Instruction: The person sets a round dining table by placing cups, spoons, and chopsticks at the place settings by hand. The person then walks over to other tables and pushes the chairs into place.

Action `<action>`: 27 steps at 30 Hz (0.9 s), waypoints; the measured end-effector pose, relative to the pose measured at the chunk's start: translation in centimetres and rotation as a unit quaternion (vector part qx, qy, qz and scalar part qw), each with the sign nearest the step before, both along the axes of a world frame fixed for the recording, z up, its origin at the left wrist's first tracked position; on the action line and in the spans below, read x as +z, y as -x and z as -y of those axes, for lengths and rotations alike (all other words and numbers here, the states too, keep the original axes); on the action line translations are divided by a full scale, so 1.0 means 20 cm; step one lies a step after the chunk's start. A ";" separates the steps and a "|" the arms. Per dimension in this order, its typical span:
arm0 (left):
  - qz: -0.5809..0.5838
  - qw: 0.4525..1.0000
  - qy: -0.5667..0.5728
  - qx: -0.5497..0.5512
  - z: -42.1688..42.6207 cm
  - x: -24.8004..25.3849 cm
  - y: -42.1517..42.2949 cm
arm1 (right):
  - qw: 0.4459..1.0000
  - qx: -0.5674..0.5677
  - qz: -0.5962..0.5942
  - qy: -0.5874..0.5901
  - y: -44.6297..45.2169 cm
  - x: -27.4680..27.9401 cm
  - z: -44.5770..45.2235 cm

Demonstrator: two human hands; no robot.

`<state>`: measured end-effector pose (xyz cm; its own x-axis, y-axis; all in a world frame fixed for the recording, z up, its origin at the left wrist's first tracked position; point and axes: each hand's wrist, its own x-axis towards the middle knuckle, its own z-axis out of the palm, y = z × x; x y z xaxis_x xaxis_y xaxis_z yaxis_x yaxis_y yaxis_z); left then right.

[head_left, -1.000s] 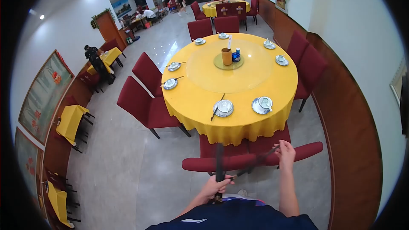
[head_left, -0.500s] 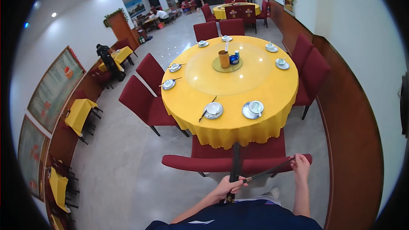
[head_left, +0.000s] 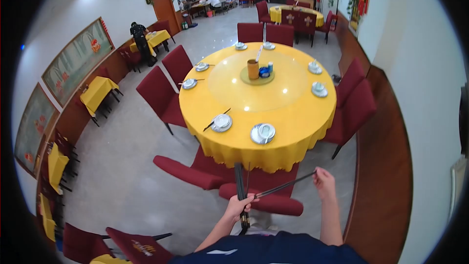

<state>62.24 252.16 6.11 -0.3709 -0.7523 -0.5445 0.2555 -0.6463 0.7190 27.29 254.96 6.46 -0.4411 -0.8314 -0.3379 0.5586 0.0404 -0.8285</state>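
Observation:
My left hand (head_left: 238, 207) is closed around an upright bundle of black chopsticks (head_left: 240, 178), low in front of my body. One thin chopstick (head_left: 248, 176) leans apart from the bundle. My right hand (head_left: 324, 181), off to the right, pinches the tip of dark chopsticks (head_left: 287, 184) that slant down to my left hand. Both hands are above the red chair backs (head_left: 264, 199) at the near side of the round table (head_left: 288, 154). On its yellow cloth are a bowl and plate with chopsticks (head_left: 222, 122), and a setting with a bowl and spoon (head_left: 263, 133).
A glass turntable (head_left: 220, 85) carries a brown holder (head_left: 252, 69) and blue items (head_left: 264, 72). Red chairs (head_left: 159, 93) surround the table. A wood-panelled wall (head_left: 386, 176) runs along the right. A person in black (head_left: 141, 41) bends over a side table at left.
My view has turned and shifted, so more chairs show at lower left and the near settings sit farther left. Both hands appear farther left, still gripping the chopsticks.

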 end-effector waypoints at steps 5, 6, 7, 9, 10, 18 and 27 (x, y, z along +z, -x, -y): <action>-0.061 0.995 -0.040 0.075 0.06 -0.12 0.15 | 0.999 -0.005 -0.026 -0.030 0.07 0.17 0.02; -0.082 0.993 -0.033 0.076 0.06 -0.16 0.18 | 0.999 0.007 -0.036 -0.039 0.09 0.17 0.04; -0.084 0.992 -0.040 0.088 0.07 -0.18 0.21 | 0.998 0.018 -0.045 -0.041 0.14 0.19 0.06; -0.084 0.989 -0.038 0.114 0.05 -0.18 0.28 | 0.995 0.053 -0.063 -0.054 0.21 0.18 0.12; -0.084 0.986 -0.038 0.138 0.04 -0.18 0.31 | 0.994 0.077 -0.063 -0.054 0.27 0.16 0.16; -0.048 0.956 0.030 0.287 -0.02 -0.18 0.74 | 0.952 0.293 -0.088 -0.027 0.63 0.02 0.68; -0.091 0.894 -0.019 0.438 -0.26 -0.08 1.14 | 0.917 0.398 -0.022 0.028 0.76 -0.06 0.98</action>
<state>39.38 257.41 4.42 0.2664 -0.7804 -0.5657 0.7864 -0.1634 0.5957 12.12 235.38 5.31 0.3001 -0.9114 -0.2816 0.3366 0.3774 -0.8627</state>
